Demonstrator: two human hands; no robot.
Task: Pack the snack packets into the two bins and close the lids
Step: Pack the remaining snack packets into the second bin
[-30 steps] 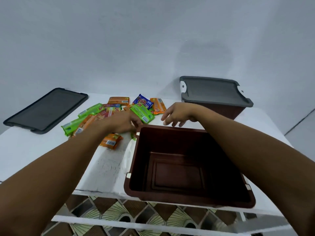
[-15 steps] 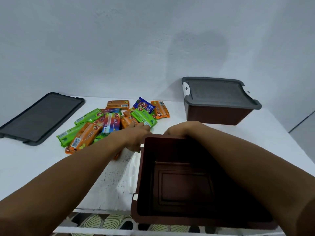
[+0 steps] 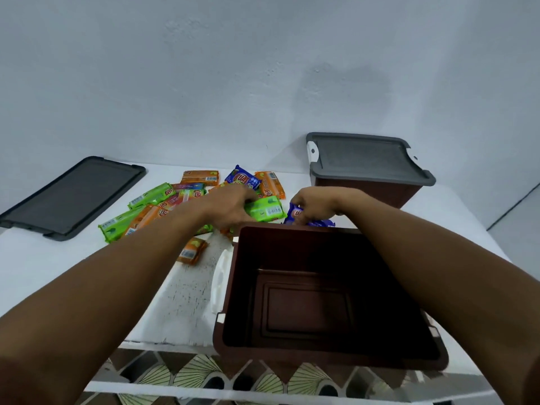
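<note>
An open brown bin (image 3: 230,290) stands at the table's front edge, empty inside. Behind it lies a pile of snack packets (image 3: 201,178), green, orange and blue. My left hand (image 3: 230,207) grips a green packet (image 3: 267,210) just beyond the bin's far rim. My right hand (image 3: 314,206) pinches a blue packet (image 3: 321,223) at the same rim. A second brown bin (image 3: 365,192) with its grey lid (image 3: 362,154) on stands at the back right. A loose grey lid (image 3: 73,197) lies flat at the far left.
The white table (image 3: 43,264) ends just in front of the open bin, with patterned floor tiles (image 3: 201,372) below. One orange packet (image 3: 191,251) lies apart from the pile, left of the bin. A plain wall rises behind the table.
Both hands reached back past the bin's far rim. The left hand took hold of the green packet and the right hand picked up a blue packet.
</note>
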